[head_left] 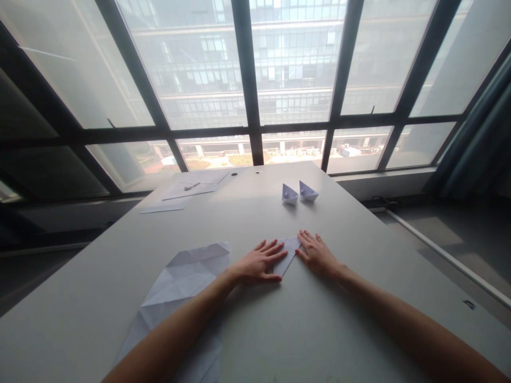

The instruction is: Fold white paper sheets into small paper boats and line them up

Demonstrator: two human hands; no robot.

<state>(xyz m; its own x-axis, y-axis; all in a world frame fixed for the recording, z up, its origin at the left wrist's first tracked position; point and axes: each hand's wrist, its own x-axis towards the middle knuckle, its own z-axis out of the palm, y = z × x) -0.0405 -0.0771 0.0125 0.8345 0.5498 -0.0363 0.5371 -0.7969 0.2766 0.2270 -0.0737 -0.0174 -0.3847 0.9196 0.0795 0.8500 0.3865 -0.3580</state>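
A small folded piece of white paper [290, 246] lies flat on the white table [335, 335] in front of me. My left hand [261, 261] rests on its left part with the fingers spread, covering that side. At its right corner, my right hand [317, 254] lies with the fingers stretched out and the fingertips touching the edge. Under and beside my left forearm is a large creased sheet of paper [179, 276]. Farther back on the table stand two folded paper boats, a left boat [289, 194] and a right boat [308, 192], side by side.
Flat white sheets [170, 204] lie at the back left, with a small white object [192, 185] on top that I cannot make out. A dark mark or clip [468, 304] is near the right edge. Behind the table is a large framed window [255, 80].
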